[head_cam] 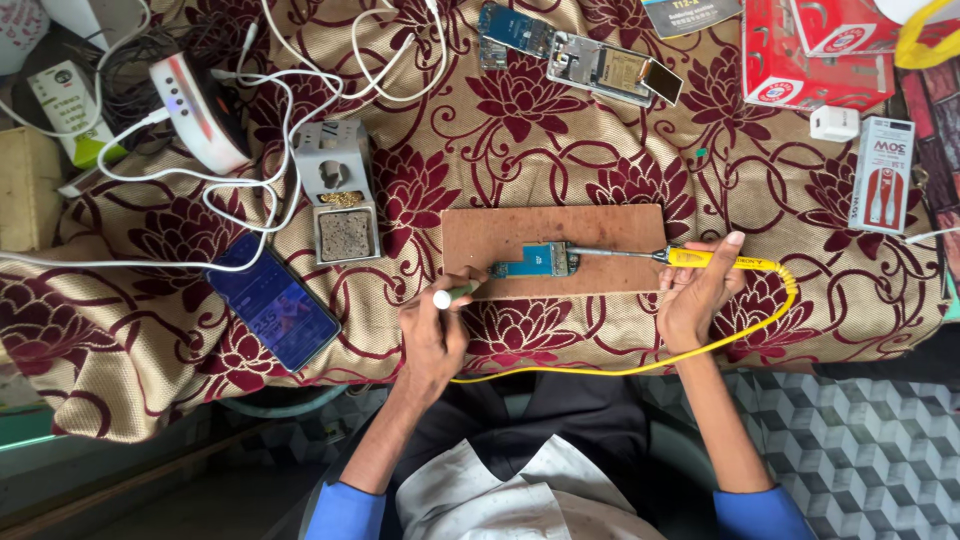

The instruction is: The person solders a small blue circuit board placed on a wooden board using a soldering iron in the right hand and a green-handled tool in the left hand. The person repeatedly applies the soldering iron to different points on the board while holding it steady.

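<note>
A small blue circuit board (pixel 533 262) lies on a brown wooden board (pixel 555 230) at the middle of the cloth-covered table. My right hand (pixel 697 295) grips a yellow soldering iron (pixel 712 260), its metal tip reaching left onto the circuit board's right end. A yellow cord (pixel 640 368) runs from the iron along the table's near edge. My left hand (pixel 432 335) holds a thin green-and-white stick tool (pixel 455 294) whose tip points at the circuit board's left end.
A smartphone (pixel 272 302) lies at the left, beside a grey solder-tip cleaner stand (pixel 340 190). White cables (pixel 250 120) and a white station (pixel 198 108) sit at back left. Dismantled phone boards (pixel 580 55) lie at the back, red boxes (pixel 815 50) and a white pack (pixel 882 175) at right.
</note>
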